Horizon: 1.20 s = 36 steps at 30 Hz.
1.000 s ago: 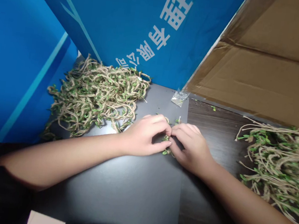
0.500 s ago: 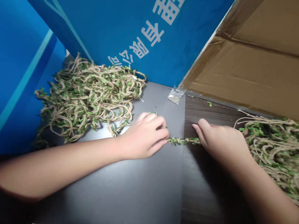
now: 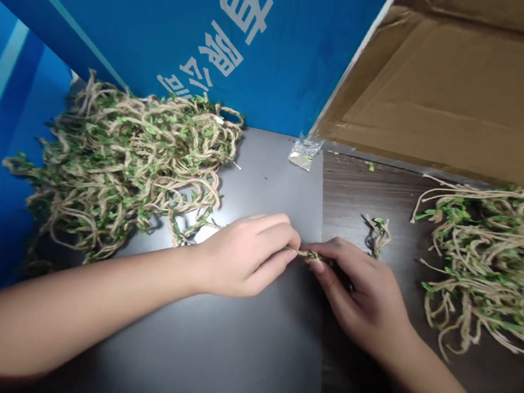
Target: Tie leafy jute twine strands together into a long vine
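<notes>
Between my two hands runs a short stretch of leafy twine garland (image 3: pixel 308 253), tan cord with small green leaves. My left hand (image 3: pixel 255 252) is closed on it, thumb against the fingers. Close beside, my right hand (image 3: pixel 359 283) pinches the same garland between thumb and fingers. A loose end of garland (image 3: pixel 378 237) shows just beyond my right hand; the part in between is hidden. To the left lies a big tangled heap of leafy twine garland (image 3: pixel 138 157), with strands reaching toward my left wrist.
A second heap of leafy twine (image 3: pixel 495 267) lies on the dark wood surface at the right. Behind stand a blue panel with white characters (image 3: pixel 277 66) and a brown cardboard sheet (image 3: pixel 443 97). A small clear plastic packet (image 3: pixel 302 157) sits by their corner. A grey mat (image 3: pixel 225 350) lies beneath my left hand.
My right hand has come left and nearer my left hand, turning so its thumb shows on the garland. A loose garland end now shows behind it. The view has shifted slightly.
</notes>
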Motion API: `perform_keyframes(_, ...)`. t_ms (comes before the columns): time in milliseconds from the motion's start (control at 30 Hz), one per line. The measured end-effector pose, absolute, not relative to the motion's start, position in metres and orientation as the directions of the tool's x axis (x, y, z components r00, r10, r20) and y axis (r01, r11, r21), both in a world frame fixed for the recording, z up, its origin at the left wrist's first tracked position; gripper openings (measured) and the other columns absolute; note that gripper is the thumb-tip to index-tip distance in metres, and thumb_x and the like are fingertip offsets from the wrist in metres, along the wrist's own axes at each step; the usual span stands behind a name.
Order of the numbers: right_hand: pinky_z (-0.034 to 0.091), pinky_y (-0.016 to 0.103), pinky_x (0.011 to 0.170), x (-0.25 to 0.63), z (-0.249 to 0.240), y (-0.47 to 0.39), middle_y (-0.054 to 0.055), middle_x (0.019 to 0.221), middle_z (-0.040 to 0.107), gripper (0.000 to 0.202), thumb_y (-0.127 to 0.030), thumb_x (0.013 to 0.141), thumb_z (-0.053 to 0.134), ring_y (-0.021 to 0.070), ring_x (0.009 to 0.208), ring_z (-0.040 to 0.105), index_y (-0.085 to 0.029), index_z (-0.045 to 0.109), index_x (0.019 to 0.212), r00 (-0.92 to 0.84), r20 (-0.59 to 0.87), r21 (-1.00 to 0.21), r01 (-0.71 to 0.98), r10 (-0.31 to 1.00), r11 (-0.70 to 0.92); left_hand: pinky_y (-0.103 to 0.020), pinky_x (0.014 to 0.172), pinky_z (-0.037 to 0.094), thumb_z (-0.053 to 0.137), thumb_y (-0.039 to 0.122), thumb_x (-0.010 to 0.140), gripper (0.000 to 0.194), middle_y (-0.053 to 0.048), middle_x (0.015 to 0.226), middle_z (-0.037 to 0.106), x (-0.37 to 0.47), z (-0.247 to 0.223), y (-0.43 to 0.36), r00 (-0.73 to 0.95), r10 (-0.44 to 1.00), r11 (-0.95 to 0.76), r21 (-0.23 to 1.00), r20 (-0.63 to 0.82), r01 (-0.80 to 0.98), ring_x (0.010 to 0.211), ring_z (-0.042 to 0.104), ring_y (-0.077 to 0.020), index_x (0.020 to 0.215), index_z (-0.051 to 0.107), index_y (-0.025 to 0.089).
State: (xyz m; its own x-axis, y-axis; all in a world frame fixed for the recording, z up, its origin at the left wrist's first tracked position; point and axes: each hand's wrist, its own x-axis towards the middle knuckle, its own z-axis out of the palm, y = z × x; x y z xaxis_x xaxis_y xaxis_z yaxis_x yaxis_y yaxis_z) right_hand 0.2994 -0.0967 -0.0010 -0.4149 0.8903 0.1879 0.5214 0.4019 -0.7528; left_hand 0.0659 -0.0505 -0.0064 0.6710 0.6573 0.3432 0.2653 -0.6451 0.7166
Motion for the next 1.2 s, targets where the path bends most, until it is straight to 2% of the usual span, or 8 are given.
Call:
perform_keyframes(167,0.048,0.018,0.066,0.304,0.003,-0.103,-0.001,0.080,0.067,0.006,-0.018,0.103,0.061,0.0080,0.070,0.063,-0.019,0.066,0.101,-0.383,0.193,-0.757,0.528,0.903,0.385,-0.029,0.075,0.048,0.052,0.017,0.104,0.008,-0.004,0.088,0.062,0.067,-0.006,-0.050,0.708,0.610,-0.697,0.665,0.356,0.267,0.080,0.056,-0.0150,0.100,0.059,0.014)
perform_keyframes(233,0.046,0.018,0.062,0.304,0.004,-0.106,-0.003,0.074,0.065,0.011,-0.019,0.103,0.061,0.0069,0.064,0.061,-0.019,0.066,0.093,-0.367,0.192,-0.776,0.511,0.910,0.370,-0.031,0.078,0.049,0.058,0.020,0.102,0.005,-0.006,0.092,0.064,0.067,-0.004,-0.052,0.671,0.611,-0.736,0.614,0.419,0.287,0.084,0.058,-0.0168,0.103,0.059,0.015)
perform_keyframes(400,0.044,0.019,0.057,0.303,0.005,-0.107,-0.003,0.066,0.064,0.030,-0.024,0.105,0.058,0.0077,0.059,0.060,-0.019,0.061,0.075,-0.332,0.154,-0.840,0.452,0.931,0.300,-0.034,0.074,0.046,0.072,0.034,0.096,0.020,-0.006,0.090,0.066,0.071,-0.001,-0.062,0.641,0.559,-0.820,0.466,0.525,0.333,0.079,0.055,-0.0181,0.098,0.062,0.017)
perform_keyframes(567,0.042,0.019,0.056,0.299,0.007,-0.108,-0.003,0.067,0.061,0.033,-0.025,0.107,0.053,0.0075,0.059,0.056,-0.018,0.062,0.076,-0.405,0.106,-0.912,0.325,0.908,0.251,-0.034,0.075,0.046,0.072,0.039,0.096,0.024,-0.005,0.087,0.068,0.075,-0.004,-0.065,0.667,0.586,-0.777,0.553,0.460,0.302,0.079,0.060,-0.0171,0.099,0.067,0.016)
perform_keyframes(900,0.043,0.018,0.058,0.297,0.008,-0.110,-0.004,0.069,0.058,0.034,-0.022,0.109,0.047,0.0062,0.062,0.055,-0.019,0.059,0.078,-0.468,0.051,-0.941,0.274,0.882,0.199,-0.033,0.080,0.048,0.061,0.024,0.103,0.011,-0.004,0.089,0.072,0.072,-0.003,-0.061,0.686,0.572,-0.737,0.649,0.449,0.189,0.083,0.066,-0.0158,0.097,0.068,0.018)
perform_keyframes(1033,0.052,0.023,0.070,0.298,0.003,-0.110,0.001,0.090,0.068,0.008,-0.024,0.103,0.061,0.0112,0.079,0.065,-0.020,0.065,0.109,-0.419,0.136,-0.883,0.358,0.898,0.302,-0.033,0.076,0.048,0.061,0.018,0.099,0.008,-0.004,0.085,0.069,0.072,-0.004,-0.061,0.669,0.581,-0.727,0.665,0.464,0.171,0.080,0.064,-0.0161,0.094,0.066,0.016)
perform_keyframes(1100,0.055,0.028,0.078,0.298,0.000,-0.111,0.006,0.104,0.070,0.027,-0.020,0.097,0.070,0.0159,0.092,0.068,-0.019,0.062,0.122,-0.383,0.271,-0.788,0.439,0.883,0.432,-0.033,0.075,0.048,0.061,0.017,0.098,0.007,-0.004,0.083,0.068,0.073,-0.004,-0.060,0.661,0.588,-0.721,0.672,0.466,0.168,0.077,0.062,-0.0156,0.092,0.065,0.016)
perform_keyframes(1200,0.054,0.036,0.085,0.299,-0.001,-0.113,0.010,0.111,0.070,0.029,-0.012,0.091,0.075,0.0213,0.101,0.067,-0.020,0.064,0.117,-0.390,0.453,-0.568,0.567,0.802,0.596,-0.032,0.074,0.047,0.059,0.018,0.098,0.010,-0.004,0.082,0.067,0.073,-0.004,-0.059,0.664,0.600,-0.706,0.686,0.447,0.177,0.076,0.061,-0.0152,0.090,0.065,0.016)
